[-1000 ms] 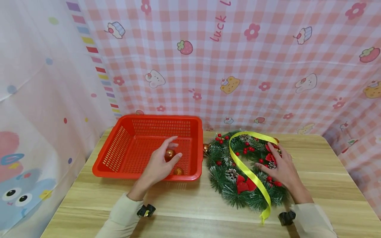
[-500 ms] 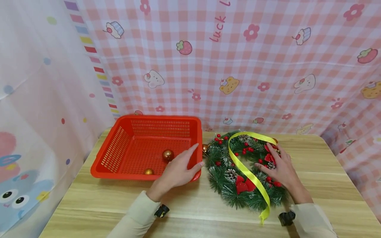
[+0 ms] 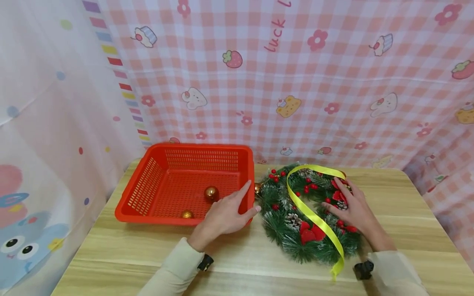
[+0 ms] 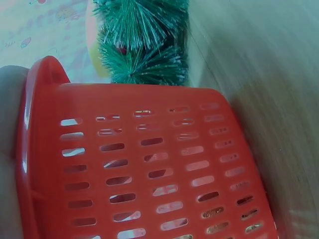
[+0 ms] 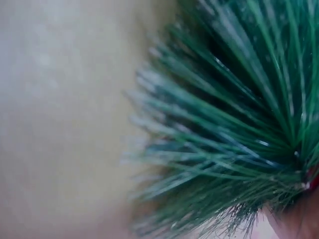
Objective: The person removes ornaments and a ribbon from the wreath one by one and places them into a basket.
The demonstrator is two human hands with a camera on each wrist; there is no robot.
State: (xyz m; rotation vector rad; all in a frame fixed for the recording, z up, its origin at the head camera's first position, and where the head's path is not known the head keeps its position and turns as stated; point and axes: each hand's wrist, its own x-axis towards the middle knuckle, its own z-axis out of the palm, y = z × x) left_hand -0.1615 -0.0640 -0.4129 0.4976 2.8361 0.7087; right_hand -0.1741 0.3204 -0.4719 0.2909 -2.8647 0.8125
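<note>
In the head view my left hand (image 3: 226, 213) lies over the front right corner of a red plastic basket (image 3: 148, 218), its index finger and thumb extended at the rim. The slotted wall fills much of the left wrist view. Inside the basket are a shiny copper-coloured ball (image 3: 211, 193) and a smaller gold glittery ball (image 3: 187, 214). My right hand (image 3: 355, 209) rests with spread fingers on the right side of a Christmas wreath (image 3: 275, 228) with red berries, pine cones and red bows. Draped across the wreath is a yellow ribbon (image 3: 314, 220).
A gold ball (image 3: 258, 188) sits between the basket and the wreath's left edge, partly hidden. Both stand on a wooden table (image 3: 237, 263). Behind it hangs a pink checked curtain (image 3: 259, 90), and another patterned cloth (image 3: 40, 123) hangs at the left.
My left hand has moved right from above the balls to the basket's right rim. The small gold ball has shifted left inside the basket. My right hand stays on the wreath.
</note>
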